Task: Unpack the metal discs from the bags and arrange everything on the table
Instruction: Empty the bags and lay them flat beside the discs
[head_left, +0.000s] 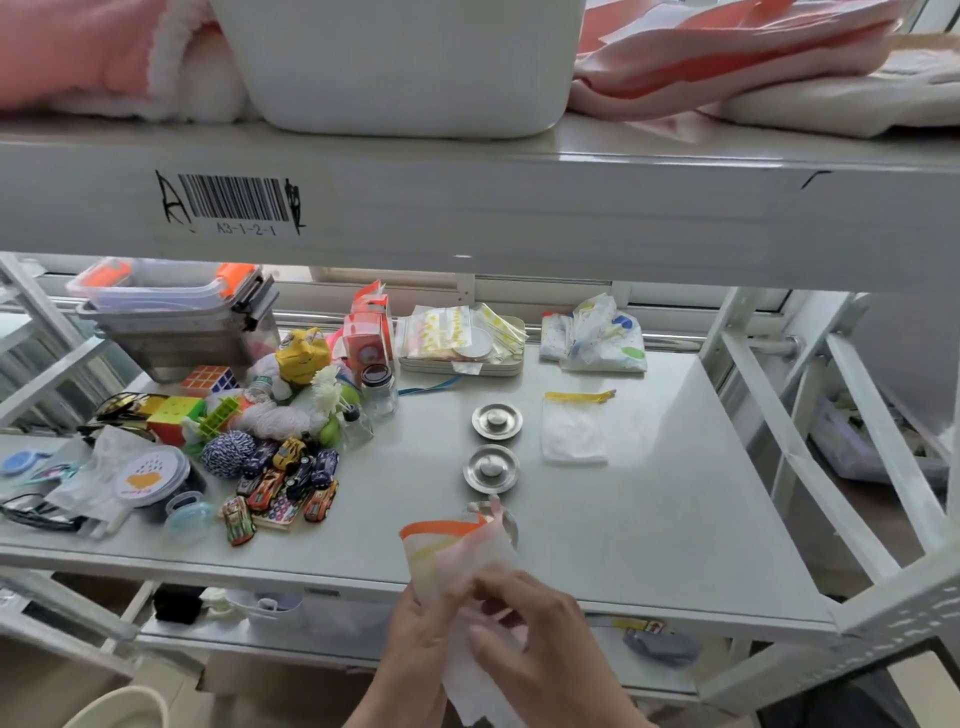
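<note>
Two round metal discs lie in a column on the grey table (649, 519): a far disc (497, 421) and a nearer disc (491, 468). A third disc (506, 522) is mostly hidden behind the translucent zip bag (457, 556) with an orange strip that I hold at the front edge. My left hand (415, 649) grips the bag from the left; my right hand (540, 644) pinches its lower part. An empty bag (574, 427) with a yellow zip lies flat to the right of the discs.
A white tray (460, 366) with more bagged items stands at the back. A patterned cloth bundle (597, 338) sits back right. Toy cars (283, 486), cubes, a jar (378, 391) and a metal box (176, 332) crowd the left. A shelf beam (467, 208) hangs overhead.
</note>
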